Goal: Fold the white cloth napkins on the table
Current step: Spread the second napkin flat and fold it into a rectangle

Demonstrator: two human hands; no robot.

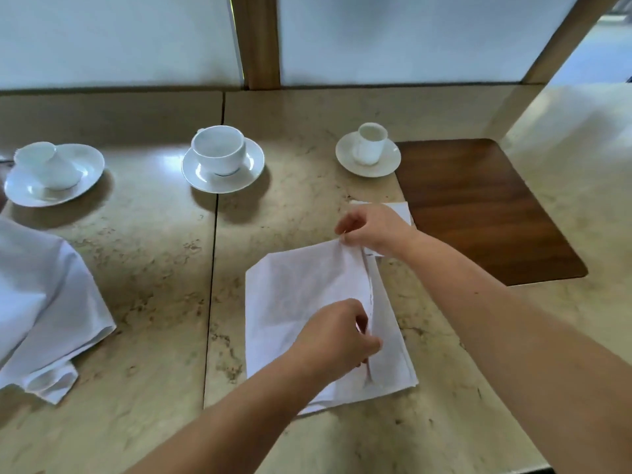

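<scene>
A white cloth napkin (297, 302) lies partly folded on the beige stone table (143, 268), a flap turned over from the right. My left hand (337, 336) pinches the flap's edge near its lower end. My right hand (372, 229) pinches the same edge at the far corner. Behind my right hand lies another small folded white napkin (400, 208), mostly hidden. A loose pile of white cloth (44, 302) is bunched at the left edge of the table.
Three white cups on saucers stand along the back: one tipped on a plate at left (51, 172), a wide cup (220, 157) in the middle, a small cup (369, 147) at right. A dark wooden mat (478, 213) lies right of the napkin.
</scene>
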